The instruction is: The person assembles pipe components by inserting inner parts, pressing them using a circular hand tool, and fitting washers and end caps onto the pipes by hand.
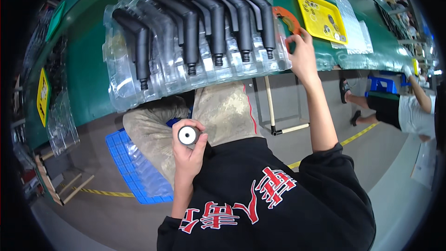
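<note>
My left hand (189,153), in front of my lap, is wrapped round a black cylindrical part (197,132). Its white round end face with a dark centre hole points up; the rest of it is largely hidden by my hand. Over the bench, my right hand (303,55) curls its thumb and fingers at the lower end of an orange-red curved tool (289,20), whose kind I cannot make out. Left of that hand, a clear plastic tray (121,72) carries several black bent tubes (216,23) with threaded lower ends, lying side by side.
A yellow tray (320,31) with small rings and washers sits on the green bench (86,74), beside clear plastic sheeting (357,32). Another yellow tray (43,96) is at far left. A blue crate (121,158) stands on the floor. Another person (416,111) is at right.
</note>
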The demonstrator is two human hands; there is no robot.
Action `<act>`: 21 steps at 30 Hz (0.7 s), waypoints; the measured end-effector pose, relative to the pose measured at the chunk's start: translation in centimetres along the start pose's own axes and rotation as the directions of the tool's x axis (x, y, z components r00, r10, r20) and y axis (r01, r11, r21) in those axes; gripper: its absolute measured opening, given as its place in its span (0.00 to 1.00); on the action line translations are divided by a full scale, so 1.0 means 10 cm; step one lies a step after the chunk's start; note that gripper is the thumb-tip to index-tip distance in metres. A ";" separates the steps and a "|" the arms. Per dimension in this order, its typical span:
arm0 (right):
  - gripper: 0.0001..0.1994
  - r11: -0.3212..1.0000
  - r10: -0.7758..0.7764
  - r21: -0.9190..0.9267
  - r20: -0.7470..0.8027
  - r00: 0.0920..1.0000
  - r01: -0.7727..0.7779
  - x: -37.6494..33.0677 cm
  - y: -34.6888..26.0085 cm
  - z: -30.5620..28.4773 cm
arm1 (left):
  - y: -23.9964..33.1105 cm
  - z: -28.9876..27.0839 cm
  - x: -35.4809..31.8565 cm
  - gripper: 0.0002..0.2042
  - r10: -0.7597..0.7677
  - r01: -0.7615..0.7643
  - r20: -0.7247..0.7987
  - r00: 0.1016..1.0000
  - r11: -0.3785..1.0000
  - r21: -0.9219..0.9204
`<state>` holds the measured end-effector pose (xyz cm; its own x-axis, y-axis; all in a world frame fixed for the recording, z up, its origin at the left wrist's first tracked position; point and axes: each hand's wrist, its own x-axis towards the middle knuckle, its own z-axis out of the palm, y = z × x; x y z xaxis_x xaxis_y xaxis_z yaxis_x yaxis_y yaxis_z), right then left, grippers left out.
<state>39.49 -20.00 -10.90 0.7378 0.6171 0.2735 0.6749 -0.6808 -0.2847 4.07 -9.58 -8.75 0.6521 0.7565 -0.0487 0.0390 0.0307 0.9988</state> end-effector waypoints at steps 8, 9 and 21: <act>0.11 0.903 0.221 0.316 0.240 0.945 -0.291 -0.08 0.33 -0.36 | 0.00 -0.01 0.08 0.19 0.038 -0.042 0.028 0.999 0.986 0.163; 0.11 0.877 0.204 0.393 0.217 0.954 -0.277 -0.13 0.33 -0.43 | 0.02 -0.01 0.08 0.19 0.027 -0.023 -0.022 0.999 0.987 0.160; 0.16 0.623 -0.179 0.780 0.213 0.961 -0.057 -0.53 -0.89 -1.28 | 0.00 -0.05 0.00 0.22 0.066 -0.068 0.022 0.998 0.993 0.102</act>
<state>29.37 -22.26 1.91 0.5903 0.7986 0.1176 0.3864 -0.1516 -0.9098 3.69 -9.23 -8.76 0.6694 0.7427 0.0171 0.0713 -0.0873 0.9936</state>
